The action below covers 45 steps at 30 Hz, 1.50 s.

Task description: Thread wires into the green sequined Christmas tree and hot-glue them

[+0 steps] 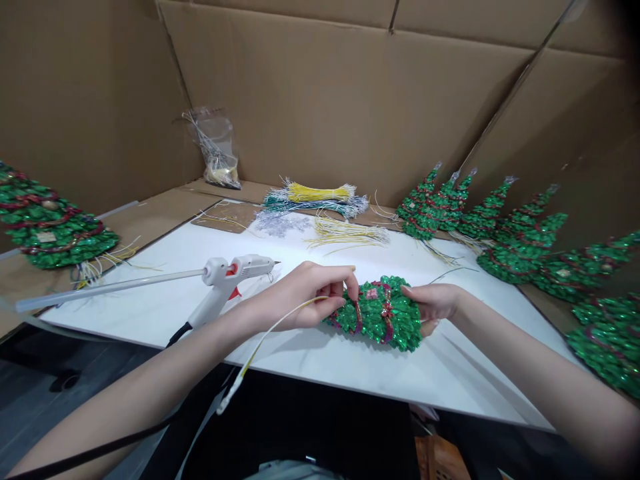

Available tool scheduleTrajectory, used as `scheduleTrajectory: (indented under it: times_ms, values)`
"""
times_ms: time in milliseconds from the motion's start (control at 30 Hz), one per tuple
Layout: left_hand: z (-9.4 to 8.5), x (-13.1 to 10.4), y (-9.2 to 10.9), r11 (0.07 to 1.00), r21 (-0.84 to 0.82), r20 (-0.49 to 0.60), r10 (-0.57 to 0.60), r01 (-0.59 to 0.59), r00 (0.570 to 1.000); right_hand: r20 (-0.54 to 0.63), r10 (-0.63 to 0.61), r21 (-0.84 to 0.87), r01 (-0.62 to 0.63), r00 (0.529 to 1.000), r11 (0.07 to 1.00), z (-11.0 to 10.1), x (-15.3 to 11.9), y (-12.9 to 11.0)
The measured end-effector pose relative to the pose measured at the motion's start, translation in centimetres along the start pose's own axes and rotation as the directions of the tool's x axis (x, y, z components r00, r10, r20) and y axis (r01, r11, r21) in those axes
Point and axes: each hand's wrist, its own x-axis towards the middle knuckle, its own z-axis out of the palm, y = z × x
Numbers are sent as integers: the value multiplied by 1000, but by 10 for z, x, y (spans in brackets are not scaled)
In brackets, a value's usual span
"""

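Observation:
A small green tinsel tree (373,315) with dark red garland lies on its side above the white board, its wide base toward the right. My right hand (434,307) is closed round that base, thumb on top, its other fingers partly hidden behind. At the narrow end, my left hand (325,297) has its fingers bent in, touching the tree. A thin yellow-and-white wire (260,343) runs from the left fingertips and hangs down past the board's front edge, with a white tip. To the left lies a white glue gun (215,293) with a long glue stick in its back.
Several decorated trees (515,243) line the right side. Another tree (55,230) stands at the far left. Wire bundles (320,195) and loose yellow wires (350,232) lie at the back, near a plastic bag (217,150). Cardboard walls (310,100) enclose the board (135,293).

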Motion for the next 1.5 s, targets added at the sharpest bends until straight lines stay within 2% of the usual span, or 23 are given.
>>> scheduleTrajectory:
  times_ms: [133, 367, 600, 700, 867, 1067, 1233, 1400, 1500]
  values:
    - [-2, 0, -1, 990, 117, 23, 75, -77, 997, 2, -14, -7, 14, 1000, 1000, -4, 0, 4]
    - [-1, -1, 2, 960, 223, 114, 148, -171, 982, 67, 32, -29, -30, 997, 999, 0, 3, -7]
    - [-4, -6, -4, 982, 170, 56, 76, -84, 996, 41, 28, -24, -27, 999, 999, 4, 7, -11]
    - [-7, -13, -1, 985, 157, -14, 72, -69, 997, -8, 12, 4, -12, 1000, 1000, 5, 8, -12]
    - [-7, -19, 4, 996, 93, -109, 7, 3, 994, 14, 28, 29, -28, 1000, 999, 5, 11, -15]
    - [-7, -17, 2, 993, 108, -89, 58, -48, 994, -14, 12, 39, -11, 1000, 999, 8, 14, -19]
    - [-6, -14, -2, 991, 121, -24, 51, -48, 998, 36, 10, 16, -11, 999, 1000, 9, 16, -22]
    - [-6, -14, -6, 995, 93, -15, 25, -24, 1000, -9, 4, 22, -4, 1000, 1000, 11, 16, -21]
    - [-8, -15, -8, 999, 49, -10, 16, -15, 1000, 9, 6, 11, -6, 1000, 1000, 12, 16, -22]
